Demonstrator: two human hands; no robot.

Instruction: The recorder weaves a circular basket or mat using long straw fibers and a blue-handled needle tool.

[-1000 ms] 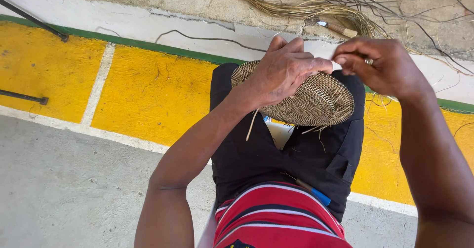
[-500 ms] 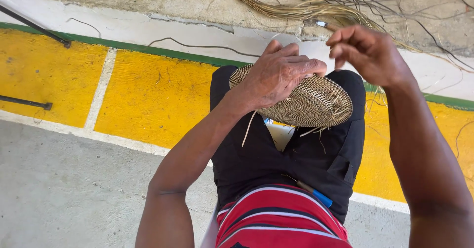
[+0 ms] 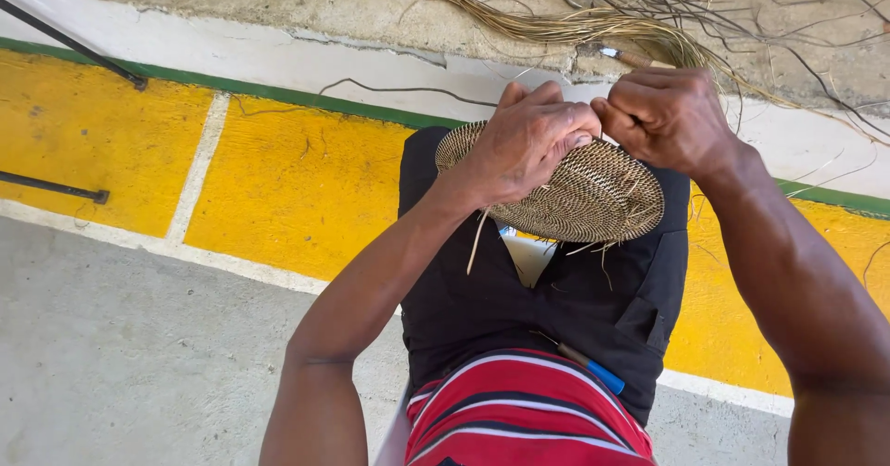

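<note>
Curling closed over the woven disc's [image 3: 593, 192] far rim, left hand [image 3: 530, 141] grips it; right hand [image 3: 669, 118] pinches shut alongside, knuckles touching.

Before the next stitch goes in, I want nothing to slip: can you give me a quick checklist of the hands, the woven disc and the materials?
1. Left hand grips the woven disc: ok.
2. Right hand closed at the disc's far rim, beside the left: ok.
3. Disc resting on the lap, over the black shorts: ok.
4. Working strand pinched in the right fingers: cannot tell, hidden by the hands.
5. Fibre bundle lying on the ground ahead: ok.
6. Loose strand hanging free under the left hand: not ok, untucked.
</note>
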